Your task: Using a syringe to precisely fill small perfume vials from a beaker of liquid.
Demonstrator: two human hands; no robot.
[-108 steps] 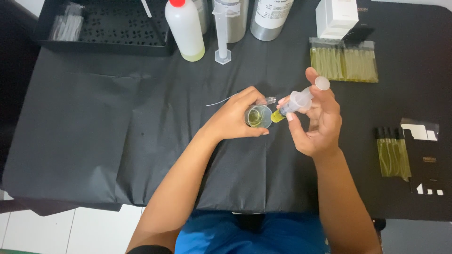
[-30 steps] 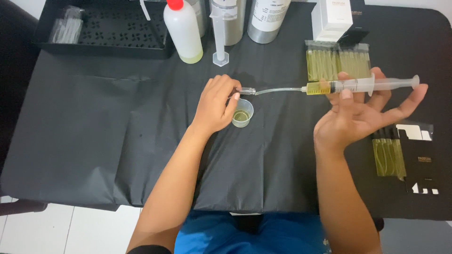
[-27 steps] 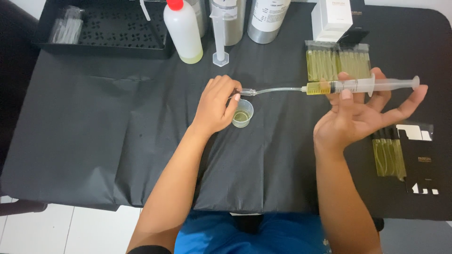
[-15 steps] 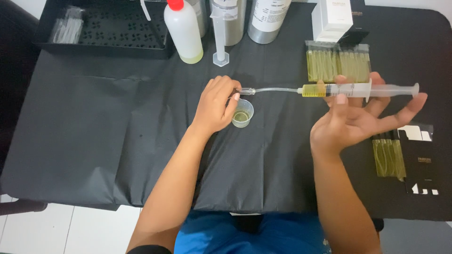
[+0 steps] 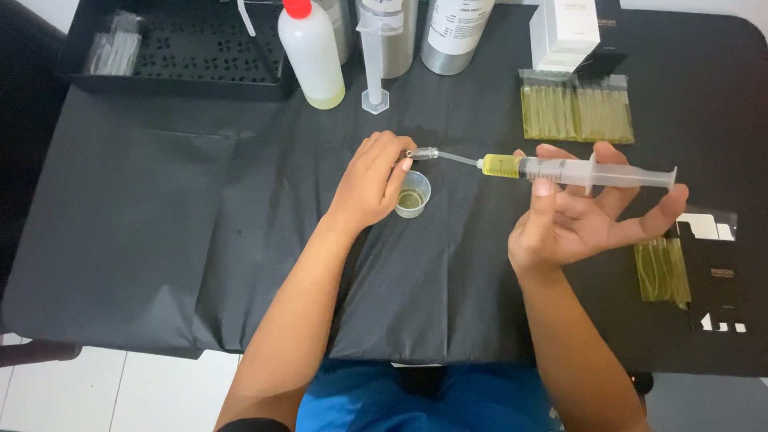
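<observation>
My right hand (image 5: 572, 216) holds a clear plastic syringe (image 5: 572, 169) level above the table, thumb on its drawn-out plunger. Yellow liquid fills the front of the barrel. A thin clear tube (image 5: 458, 158) runs left from its tip to a small clear vial (image 5: 422, 152). My left hand (image 5: 370, 182) pinches that vial with its fingertips, just above a small clear cup (image 5: 413, 194) with a little yellow liquid in it. The cup stands on the black-covered table (image 5: 160, 232).
At the back stand a white bottle with a red cap (image 5: 311, 52), a measuring cylinder (image 5: 372, 54), two metal cans (image 5: 454, 34), a white box (image 5: 566, 32) and a black tray (image 5: 176, 48). Bags of yellow vials (image 5: 574, 112) lie behind the syringe; more vials (image 5: 660, 268) and a black card (image 5: 720, 276) lie right.
My right hand has moved left and slightly down with the syringe, so the tube is shorter. The plunger is pushed further in. My left hand and the cup stayed put.
</observation>
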